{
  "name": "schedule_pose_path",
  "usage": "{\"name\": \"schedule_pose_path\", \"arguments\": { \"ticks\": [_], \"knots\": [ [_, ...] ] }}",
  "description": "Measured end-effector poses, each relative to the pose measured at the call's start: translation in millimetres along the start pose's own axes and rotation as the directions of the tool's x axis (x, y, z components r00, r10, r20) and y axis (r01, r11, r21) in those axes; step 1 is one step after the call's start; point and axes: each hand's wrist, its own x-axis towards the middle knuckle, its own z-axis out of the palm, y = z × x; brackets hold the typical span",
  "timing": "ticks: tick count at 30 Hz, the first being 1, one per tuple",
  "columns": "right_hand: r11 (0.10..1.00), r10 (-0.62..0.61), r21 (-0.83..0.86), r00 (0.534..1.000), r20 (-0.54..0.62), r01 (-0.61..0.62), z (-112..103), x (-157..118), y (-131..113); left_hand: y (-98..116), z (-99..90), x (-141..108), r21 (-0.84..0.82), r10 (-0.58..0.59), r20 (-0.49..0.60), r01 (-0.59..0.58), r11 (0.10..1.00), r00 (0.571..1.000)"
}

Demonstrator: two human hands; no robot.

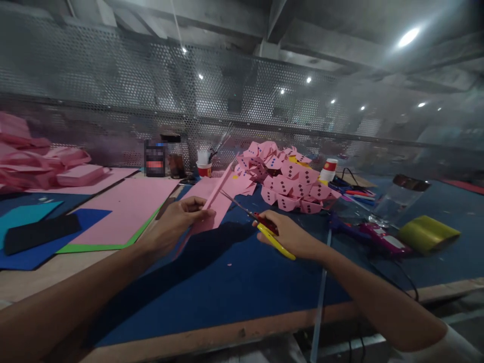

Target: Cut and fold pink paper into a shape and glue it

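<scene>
- Blue covers most of the table point(227, 302), its bare wooden front edge running below our forearms; the middle near that edge is probably left for cutting room.
- Large pink sheets point(128, 204) lie flat toward the left edge, over a green one, perhaps stacked there for easy reach by our left hand.
- Marked pink pieces point(287, 179) heap up toward the back edge, right of centre, likely pushed there to be out of the scissors' way.
- Our left hand point(170, 222) is narrowed, pinching a long pink piece point(217, 194) between thumb and fingers; its far end points to the back edge, which seems to steady it and leave its right side exposed.
- Our right hand point(289, 232) curls round the yellow-and-red scissors point(278, 243), blades aimed at that piece; we cannot tell whether the tips touch it.
- Toward the right edge, a clear jar point(397, 199), a yellow roll point(429, 233) and what looks like a glue gun point(381, 239) sit together, presumably within our right hand's reach.
- One tiny pink scrap point(229, 264) lies between our hands and the front edge, apparently an offcut.
</scene>
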Motion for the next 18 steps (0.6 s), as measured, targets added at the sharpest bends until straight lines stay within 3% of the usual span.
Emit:
{"name": "schedule_pose_path", "arguments": {
  "ticks": [6,18],
  "knots": [
    [0.989,0.008,-0.148,1.000,0.030,-0.004,-4.3,1.4,4.8,2.3,-7.5,3.6,-0.067,0.001,0.028,0.001,0.998,1.000],
    [0.980,0.052,-0.195,0.993,0.102,-0.032,-8.8,-1.4,5.6,-0.3,-13.4,7.4,-0.121,0.011,0.042,-0.006,0.993,0.999]
  ]
}}
